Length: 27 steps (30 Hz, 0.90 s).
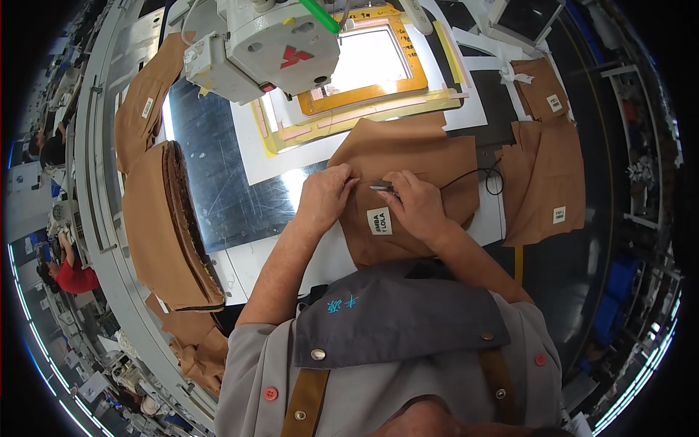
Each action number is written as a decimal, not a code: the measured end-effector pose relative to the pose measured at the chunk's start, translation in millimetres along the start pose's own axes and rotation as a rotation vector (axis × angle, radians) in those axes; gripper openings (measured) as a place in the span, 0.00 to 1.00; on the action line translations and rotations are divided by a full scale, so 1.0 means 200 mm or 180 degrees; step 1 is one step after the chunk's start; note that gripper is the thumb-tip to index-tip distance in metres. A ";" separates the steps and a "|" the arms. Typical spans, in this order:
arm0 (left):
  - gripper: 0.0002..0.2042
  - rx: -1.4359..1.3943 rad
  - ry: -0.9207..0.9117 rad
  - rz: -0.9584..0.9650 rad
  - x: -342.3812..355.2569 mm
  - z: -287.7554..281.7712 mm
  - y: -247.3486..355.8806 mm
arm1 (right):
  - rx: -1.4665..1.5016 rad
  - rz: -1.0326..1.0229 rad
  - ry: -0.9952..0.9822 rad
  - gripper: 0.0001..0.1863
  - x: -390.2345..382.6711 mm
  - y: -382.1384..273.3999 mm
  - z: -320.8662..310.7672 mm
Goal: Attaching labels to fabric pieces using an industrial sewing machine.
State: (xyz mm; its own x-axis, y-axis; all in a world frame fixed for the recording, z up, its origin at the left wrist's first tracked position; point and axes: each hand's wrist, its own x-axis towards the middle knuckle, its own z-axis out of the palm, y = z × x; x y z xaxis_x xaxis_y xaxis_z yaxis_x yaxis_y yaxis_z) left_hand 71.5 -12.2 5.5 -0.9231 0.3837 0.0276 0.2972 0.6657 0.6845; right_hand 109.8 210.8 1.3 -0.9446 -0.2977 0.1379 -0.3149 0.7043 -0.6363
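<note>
A brown fabric piece (pixel 371 211) with a white label (pixel 379 221) sewn on lies before me on the machine table, its far edge reaching toward the clamp frame. My left hand (pixel 325 193) rests at the cloth's left side, thumb and fingers pinched together; whatever is between the fingertips is too small to make out. Just right of it, my right hand (pixel 416 202) is closed around small metal thread snips (pixel 380 187), their blades pointing left above the cloth. From near the right hand a black cord (pixel 466 175) runs right and loops at the cloth's edge.
A white sewing machine head (pixel 273 54) overhangs the far side, beside an orange clamp frame (pixel 364 102). Stacked brown pieces (pixel 164 226) lie at the left. Labelled brown pieces (pixel 542 186) hang over the table's right edge. A screen (pixel 520 22) stands far right.
</note>
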 end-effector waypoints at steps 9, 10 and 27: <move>0.04 0.0290 0.0214 0.0139 -0.05 0.05 0.02 | -0.0305 -0.0124 0.0098 0.11 0.04 0.00 0.08; 0.04 0.0323 0.0256 0.0234 -0.05 0.05 0.02 | -0.0302 -0.0119 0.0091 0.11 0.05 -0.01 0.09; 0.05 0.0376 0.0359 0.0127 -0.06 0.06 0.00 | -0.0096 -0.0044 0.0042 0.10 0.06 -0.02 0.07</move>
State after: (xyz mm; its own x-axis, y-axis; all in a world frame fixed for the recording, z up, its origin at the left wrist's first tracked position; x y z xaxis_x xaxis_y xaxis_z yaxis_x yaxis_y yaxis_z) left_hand 85.2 -8.9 -3.0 -0.9295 0.3414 0.1393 0.3547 0.7244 0.5911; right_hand 100.3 194.2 -5.4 -0.9412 -0.2992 0.1568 -0.3304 0.7193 -0.6110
